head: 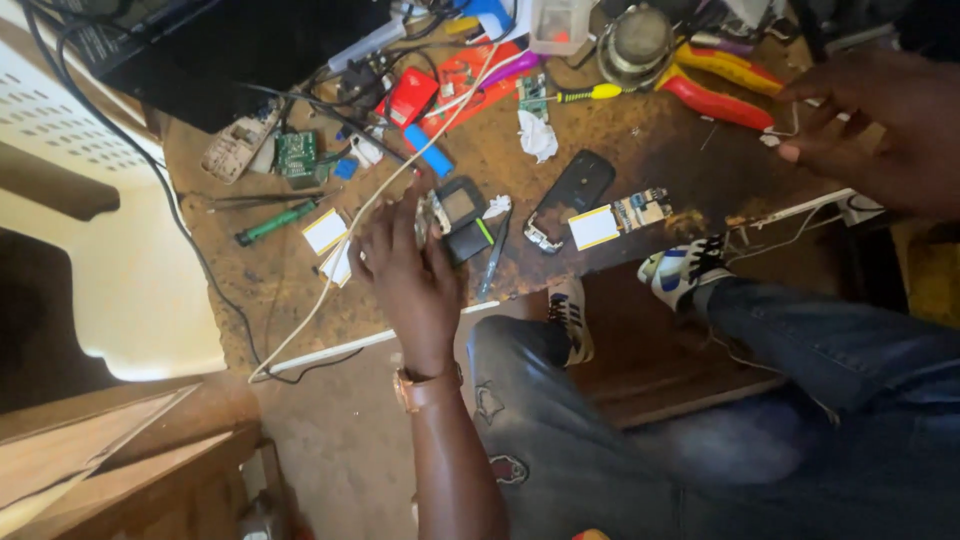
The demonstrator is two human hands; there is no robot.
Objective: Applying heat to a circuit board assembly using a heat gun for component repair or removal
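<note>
Blue denim knees (pixel 700 420) fill the lower right of the frame, worn and faded, with patterned sneakers (pixel 685 268) tucked under the surface's edge. From the lower centre a bare forearm with a copper-coloured wristband (pixel 425 385) rises to the left hand (pixel 410 262), which rests flat near the front edge of the surface; its grip is released, the fingers stretched and touching the side of a small opened phone body (pixel 455 215). That phone body is a squarish dark plastic shell with a grey screen window, lying at the centre of the frame, its long axis running from lower right to upper left.

Just right of it lies a slim grey tweezer-like tool (pixel 494 262), then a black oval phone back cover (pixel 572 190), glossy and rounded, pointing to the upper right. Beside that sit a white-and-yellow battery (pixel 593 227) and a bare circuit board (pixel 642 209).

The right hand (pixel 880 125), at the upper right, has its fingers loosely curled over a thin white wire (pixel 785 130); whether it pinches the wire I cannot tell. Red and yellow pliers (pixel 720 85) lie next to it.

A white cable (pixel 375 200) crosses the rusty, stained brown surface (pixel 680 160) diagonally. At the left lie a green-handled screwdriver (pixel 275 222) and a green circuit board (pixel 296 153).
</note>
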